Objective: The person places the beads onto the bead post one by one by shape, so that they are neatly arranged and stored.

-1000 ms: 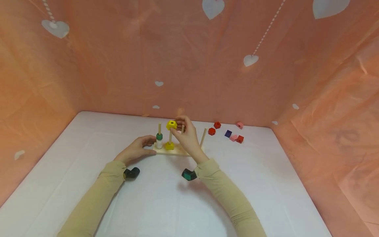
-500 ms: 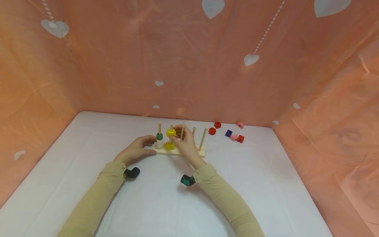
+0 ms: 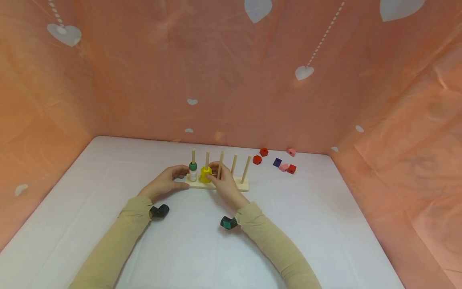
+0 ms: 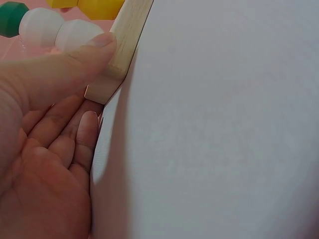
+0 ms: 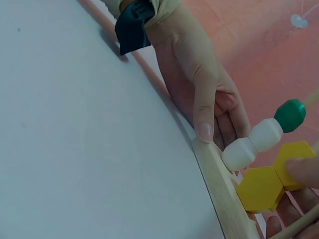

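Note:
My left hand [image 3: 163, 183] grips the left end of a wooden peg stand [image 3: 245, 187], thumb on its front edge. My right hand [image 3: 226, 184] pinches a yellow hexagonal bead [image 5: 294, 149] on the second peg. That bead sits directly on another yellow bead [image 5: 260, 189], low on the same peg. On the leftmost peg, a green bead [image 5: 290, 115] tops two white beads [image 5: 265, 134]. The remaining pegs to the right bear no beads. In the right wrist view, the right fingers are partly cut off by the frame edge.
Loose beads lie on the white table [image 3: 202, 249] at the back right: two red hexagonal beads [image 3: 257, 159], a dark blue one [image 3: 277, 162], two pink ones [image 3: 283, 167] and a red square-faced one [image 3: 291, 169]. A peach curtain [image 3: 223, 80] with hearts hangs behind.
My right hand has brought the yellow bead from the peg's tip down onto the lower yellow bead. My left hand has stayed at the stand's left end.

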`<state>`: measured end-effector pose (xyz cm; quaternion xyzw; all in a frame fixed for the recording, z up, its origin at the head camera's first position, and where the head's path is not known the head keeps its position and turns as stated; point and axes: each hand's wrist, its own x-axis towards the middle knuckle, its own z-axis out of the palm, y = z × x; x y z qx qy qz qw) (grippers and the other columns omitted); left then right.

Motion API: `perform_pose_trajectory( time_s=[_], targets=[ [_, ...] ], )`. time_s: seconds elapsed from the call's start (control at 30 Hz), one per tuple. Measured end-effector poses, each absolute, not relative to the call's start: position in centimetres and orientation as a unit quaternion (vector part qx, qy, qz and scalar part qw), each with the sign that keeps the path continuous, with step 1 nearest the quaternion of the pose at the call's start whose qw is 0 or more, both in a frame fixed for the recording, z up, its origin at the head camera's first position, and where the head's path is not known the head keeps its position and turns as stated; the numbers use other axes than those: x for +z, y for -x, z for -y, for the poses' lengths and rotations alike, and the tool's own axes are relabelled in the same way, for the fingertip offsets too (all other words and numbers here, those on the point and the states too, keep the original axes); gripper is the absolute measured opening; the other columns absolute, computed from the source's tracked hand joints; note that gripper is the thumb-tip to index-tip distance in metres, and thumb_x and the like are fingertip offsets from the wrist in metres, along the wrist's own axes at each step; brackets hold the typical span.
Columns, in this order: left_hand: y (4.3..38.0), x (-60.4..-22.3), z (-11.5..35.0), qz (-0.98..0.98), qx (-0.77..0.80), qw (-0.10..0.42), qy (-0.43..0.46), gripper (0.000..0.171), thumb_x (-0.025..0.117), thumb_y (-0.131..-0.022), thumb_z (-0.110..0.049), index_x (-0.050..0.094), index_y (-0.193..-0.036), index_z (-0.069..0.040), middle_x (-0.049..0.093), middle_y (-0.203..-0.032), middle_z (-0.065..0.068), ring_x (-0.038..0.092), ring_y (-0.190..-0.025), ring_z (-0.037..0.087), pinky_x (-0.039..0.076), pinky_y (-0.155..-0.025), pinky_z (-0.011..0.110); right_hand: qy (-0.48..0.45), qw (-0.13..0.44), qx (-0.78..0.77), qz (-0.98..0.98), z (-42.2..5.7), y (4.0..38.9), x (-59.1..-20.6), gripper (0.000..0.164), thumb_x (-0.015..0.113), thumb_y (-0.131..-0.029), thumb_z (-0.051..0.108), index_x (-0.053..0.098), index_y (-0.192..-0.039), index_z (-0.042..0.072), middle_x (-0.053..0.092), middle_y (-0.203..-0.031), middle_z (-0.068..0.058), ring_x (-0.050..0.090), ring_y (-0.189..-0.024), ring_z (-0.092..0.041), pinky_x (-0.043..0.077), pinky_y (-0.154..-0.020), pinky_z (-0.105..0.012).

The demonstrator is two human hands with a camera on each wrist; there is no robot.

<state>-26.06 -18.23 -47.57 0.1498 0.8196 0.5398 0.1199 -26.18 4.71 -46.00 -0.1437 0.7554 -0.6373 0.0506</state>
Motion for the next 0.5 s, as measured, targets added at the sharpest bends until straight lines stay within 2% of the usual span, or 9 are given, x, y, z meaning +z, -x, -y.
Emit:
perform_pose_trajectory(
  time_s=[0.33,0.5],
  targets=[
    [26.0,-47.5,18.4,-0.82,0.541,0.123,-0.14,0.059,0.075,-0.084,-0.016,0.048,-0.135,-0.005,0.05,-0.137,0.015,0.044,-0.124,0.035,0.03,-0.107,0.052,0.152,0.055,-0.641,-0.75,-4.8,26.3,-46.2,0.031,0.061,-0.092,-0.001,0.053,-0.121,0.0,0.059,-0.117,-0.013,0.058,-0.106,-0.023,0.049,-0.092,-0.03],
    [25.9,-47.6,18.3,-0.822,0.538,0.12,-0.141,0.06,0.076,-0.083,-0.015,0.049,-0.135,-0.004,0.05,-0.136,0.016,0.044,-0.124,0.035,0.031,-0.107,0.051,0.177,0.062,-0.633,-0.751,-5.7,25.7,-46.6,0.047,0.058,-0.093,-0.002,0.042,-0.137,-0.001,0.052,-0.131,-0.018,0.051,-0.12,-0.03,0.042,-0.101,-0.036]
  ],
)
